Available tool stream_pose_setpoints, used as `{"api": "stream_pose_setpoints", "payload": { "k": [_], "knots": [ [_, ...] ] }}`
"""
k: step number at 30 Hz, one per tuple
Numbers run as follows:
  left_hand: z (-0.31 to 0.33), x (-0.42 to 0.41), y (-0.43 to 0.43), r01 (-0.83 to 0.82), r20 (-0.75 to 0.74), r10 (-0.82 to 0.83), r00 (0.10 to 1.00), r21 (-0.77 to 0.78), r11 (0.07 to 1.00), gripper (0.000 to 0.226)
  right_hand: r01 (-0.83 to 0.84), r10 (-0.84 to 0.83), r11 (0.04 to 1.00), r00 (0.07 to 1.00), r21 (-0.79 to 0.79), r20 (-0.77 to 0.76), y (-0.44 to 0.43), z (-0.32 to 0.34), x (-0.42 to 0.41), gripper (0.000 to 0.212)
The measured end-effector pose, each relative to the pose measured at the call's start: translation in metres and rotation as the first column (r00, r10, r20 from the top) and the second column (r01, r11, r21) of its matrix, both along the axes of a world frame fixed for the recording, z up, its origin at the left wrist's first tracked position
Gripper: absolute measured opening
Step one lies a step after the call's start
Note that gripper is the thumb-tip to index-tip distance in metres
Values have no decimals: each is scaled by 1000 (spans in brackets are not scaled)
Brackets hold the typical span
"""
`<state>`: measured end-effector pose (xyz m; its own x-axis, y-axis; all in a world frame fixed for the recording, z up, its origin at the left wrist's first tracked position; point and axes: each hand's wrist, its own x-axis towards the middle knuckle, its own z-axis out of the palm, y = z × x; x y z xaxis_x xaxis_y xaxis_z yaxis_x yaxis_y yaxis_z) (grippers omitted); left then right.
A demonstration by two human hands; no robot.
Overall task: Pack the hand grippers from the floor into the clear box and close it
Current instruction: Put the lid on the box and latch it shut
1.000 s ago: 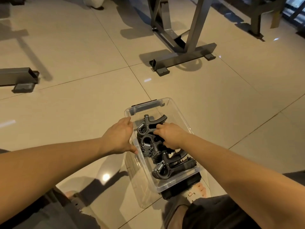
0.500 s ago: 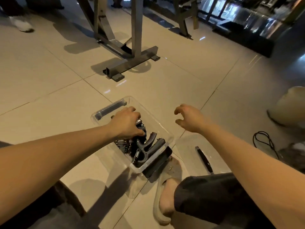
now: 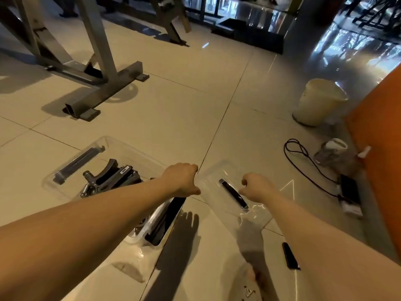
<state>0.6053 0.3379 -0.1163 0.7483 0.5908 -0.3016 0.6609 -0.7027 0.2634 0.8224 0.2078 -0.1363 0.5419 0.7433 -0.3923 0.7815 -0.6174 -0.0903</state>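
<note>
The clear box [image 3: 107, 140] stands open on the floor tiles at lower left, with several dark hand grippers [image 3: 112, 177] lying inside it. Black latches sit at its far end [image 3: 78, 162] and near end [image 3: 165, 220]. Just right of the box, the clear lid [image 3: 213, 181] with a black handle strip [image 3: 232, 192] is held slightly tilted above the floor. My left hand [image 3: 182, 180] grips the lid's left edge. My right hand [image 3: 257, 187] grips its right side. My left forearm hides part of the box.
A grey metal equipment frame [image 3: 97, 90] stands on the floor at the back left. A white bucket [image 3: 319, 103], a black cable [image 3: 303, 157] and a dark device [image 3: 349, 190] lie at right beside an orange surface [image 3: 379, 148]. A small black object [image 3: 290, 256] lies near my right forearm.
The view has swung right. My left hand left the grippers in the box and my right hand reached down; both now hold the clear lid beside the box.
</note>
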Motion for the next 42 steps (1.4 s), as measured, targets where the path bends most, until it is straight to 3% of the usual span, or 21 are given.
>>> {"api": "stream_pose_setpoints", "payload": {
  "k": [3, 8, 13, 18, 21, 25, 31, 36, 42],
  "knots": [
    [-32, 35, 8, -106, 92, 119, 989, -132, 986, 82, 62, -60, 998, 997, 31, -49, -3, -40, 14, 29],
    [-90, 89, 19, -224, 86, 258, 962, -289, 931, 84, 144, -137, 989, 981, 38, -137, 4, -100, 36, 37],
    [-161, 110, 13, -437, -56, 481, 875, -519, 734, 65, 184, -182, 983, 965, -6, -191, 10, -148, 44, 26],
    [-181, 124, -3, -576, -8, 661, 750, -498, 648, 85, 216, -211, 976, 968, 23, -137, 7, -166, 46, 29],
    [-180, 130, -10, -543, 24, 677, 735, -577, 610, 97, 249, -243, 968, 955, 14, -172, -1, -166, 47, 24],
    [-165, 126, -12, -486, 63, 644, 763, -601, 635, 88, 298, -271, 946, 942, 124, -197, -7, -147, 46, 23],
    [-97, 106, 0, -294, 246, 409, 879, -396, 870, 86, 382, -336, 859, 923, 341, -189, -5, -70, 40, 24],
    [-7, 64, 32, -370, 339, 505, 794, -391, 843, 86, 300, -219, 814, 951, 496, -217, 1, 8, 0, 30],
    [69, -20, 47, -447, 412, 552, 725, -327, 832, 69, 108, -30, 856, 987, 505, -160, 14, 92, -61, 34]
  ]
}}
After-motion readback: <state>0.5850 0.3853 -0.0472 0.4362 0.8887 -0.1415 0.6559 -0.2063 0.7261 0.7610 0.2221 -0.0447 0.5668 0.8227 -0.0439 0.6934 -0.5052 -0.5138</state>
